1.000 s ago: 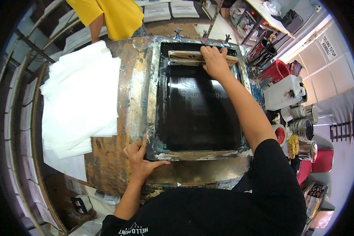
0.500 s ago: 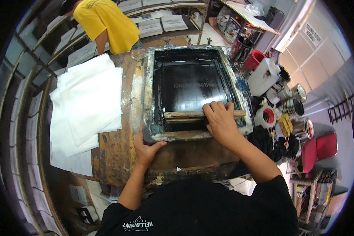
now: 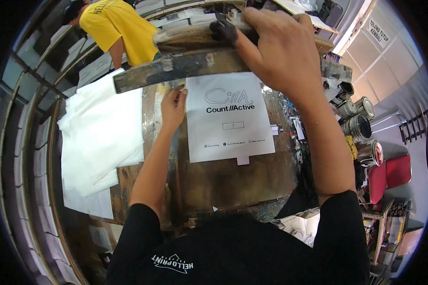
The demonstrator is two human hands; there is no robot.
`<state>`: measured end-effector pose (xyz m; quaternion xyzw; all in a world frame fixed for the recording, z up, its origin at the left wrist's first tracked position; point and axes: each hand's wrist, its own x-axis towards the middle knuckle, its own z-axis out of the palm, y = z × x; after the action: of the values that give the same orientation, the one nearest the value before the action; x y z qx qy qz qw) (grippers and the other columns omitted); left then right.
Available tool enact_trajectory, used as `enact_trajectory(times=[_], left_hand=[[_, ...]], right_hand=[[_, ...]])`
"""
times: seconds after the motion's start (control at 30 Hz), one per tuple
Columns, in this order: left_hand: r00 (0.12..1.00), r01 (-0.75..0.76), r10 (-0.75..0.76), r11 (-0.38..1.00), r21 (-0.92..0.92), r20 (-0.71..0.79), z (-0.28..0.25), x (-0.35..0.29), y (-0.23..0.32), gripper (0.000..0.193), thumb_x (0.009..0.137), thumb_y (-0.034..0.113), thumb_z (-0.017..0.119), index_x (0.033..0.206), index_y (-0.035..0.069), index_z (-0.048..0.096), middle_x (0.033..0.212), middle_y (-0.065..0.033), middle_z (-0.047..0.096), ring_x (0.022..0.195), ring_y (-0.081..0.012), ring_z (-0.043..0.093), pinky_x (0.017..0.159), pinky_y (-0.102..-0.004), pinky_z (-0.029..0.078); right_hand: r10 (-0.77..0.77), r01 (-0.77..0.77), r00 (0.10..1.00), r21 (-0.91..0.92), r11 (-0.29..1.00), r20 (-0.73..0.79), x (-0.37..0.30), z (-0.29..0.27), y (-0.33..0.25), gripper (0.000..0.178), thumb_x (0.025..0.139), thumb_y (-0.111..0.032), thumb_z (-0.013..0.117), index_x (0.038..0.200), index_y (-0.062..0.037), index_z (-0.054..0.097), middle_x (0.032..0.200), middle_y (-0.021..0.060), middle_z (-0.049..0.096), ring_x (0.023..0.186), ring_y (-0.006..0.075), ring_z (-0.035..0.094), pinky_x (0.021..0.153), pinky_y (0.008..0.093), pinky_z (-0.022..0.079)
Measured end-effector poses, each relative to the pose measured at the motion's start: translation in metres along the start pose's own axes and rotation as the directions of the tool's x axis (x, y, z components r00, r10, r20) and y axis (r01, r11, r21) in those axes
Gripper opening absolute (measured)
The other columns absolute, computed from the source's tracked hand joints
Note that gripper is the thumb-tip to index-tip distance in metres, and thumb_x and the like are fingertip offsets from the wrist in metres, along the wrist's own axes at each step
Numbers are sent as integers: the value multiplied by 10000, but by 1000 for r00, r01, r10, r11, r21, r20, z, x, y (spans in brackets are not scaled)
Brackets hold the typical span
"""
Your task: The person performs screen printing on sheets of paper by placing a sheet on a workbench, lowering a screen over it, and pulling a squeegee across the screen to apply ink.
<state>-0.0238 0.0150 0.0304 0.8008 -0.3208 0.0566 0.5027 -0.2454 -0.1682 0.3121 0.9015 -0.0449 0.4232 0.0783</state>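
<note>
A white sheet (image 3: 230, 135) with black and grey print lies on the worn table. My left hand (image 3: 174, 107) is at its upper left edge, fingers closed together on the edge. Above the sheet, a dark, stained screen printing frame (image 3: 176, 67) is raised and tilted, its near bar facing me. My right hand (image 3: 283, 52) is up at that bar, closed around a squeegee (image 3: 325, 44) with a wooden handle. The thumb tip is black. Whether these fingers also grip the frame is hidden.
A loose stack of white sheets (image 3: 100, 133) covers the table's left side. Paint cans (image 3: 356, 126) stand along the right, with a red chair (image 3: 390, 178) beyond. A person in a yellow shirt (image 3: 121, 31) bends by the drying racks (image 3: 26, 142) at far left.
The screen frame has risen off the table with my right hand, uncovering the printed sheet. My left hand has moved from the frame's near left corner up to the sheet's edge.
</note>
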Motion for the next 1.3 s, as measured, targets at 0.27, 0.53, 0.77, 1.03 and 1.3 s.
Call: enact_trajectory(times=[0.27, 0.53, 0.77, 1.03, 1.3], left_hand=[[936, -316, 351, 788, 528, 37, 73, 54, -60, 244, 975, 321, 752, 1105, 130, 831, 1023, -88, 627, 953, -319, 580, 944, -463, 427], [975, -92, 148, 945, 313, -163, -30, 5, -29, 258, 1052, 243, 657, 1032, 5, 756, 775, -270, 661, 638, -442, 640, 612, -494, 478], [822, 295, -153, 939, 180, -549, -202, -124, -81, 291, 1071, 225, 664, 1109, -43, 772, 858, -135, 767, 743, -142, 634, 708, -329, 530], [714, 622, -143, 578, 528, -685, -422, -132, -162, 377, 1071, 325, 602, 1205, 11, 762, 1039, -228, 764, 975, -387, 732, 860, -487, 561], [969, -242, 184, 564, 790, 165, -258, -131, -59, 928, 920, 711, 683, 1569, 70, 514, 1642, -126, 496, 1593, -358, 331, 1327, -590, 74]], right_hand=[[104, -117, 983, 76, 990, 153, 33, -17, 2, 665, 1087, -623, 428, 774, -77, 641, 729, 88, 650, 705, 215, 599, 838, 423, 459], [183, -228, 938, 125, 966, 293, 47, -3, 11, 590, 1089, -583, 460, 805, -100, 645, 718, 37, 622, 617, 172, 534, 787, 418, 477], [77, -75, 990, -19, 997, 116, 8, 4, 8, 525, 1037, -485, 572, 1276, -46, 731, 1126, 246, 732, 1006, 426, 662, 971, 442, 447], [68, -66, 996, -25, 997, 61, -5, 3, 2, 453, 1010, -444, 623, 1167, -29, 715, 1041, 214, 729, 968, 414, 651, 913, 460, 428], [-10, 9, 1000, -47, 999, -11, -14, 6, -1, 432, 1011, -416, 629, 1208, -39, 707, 1069, 209, 740, 1061, 407, 669, 955, 508, 421]])
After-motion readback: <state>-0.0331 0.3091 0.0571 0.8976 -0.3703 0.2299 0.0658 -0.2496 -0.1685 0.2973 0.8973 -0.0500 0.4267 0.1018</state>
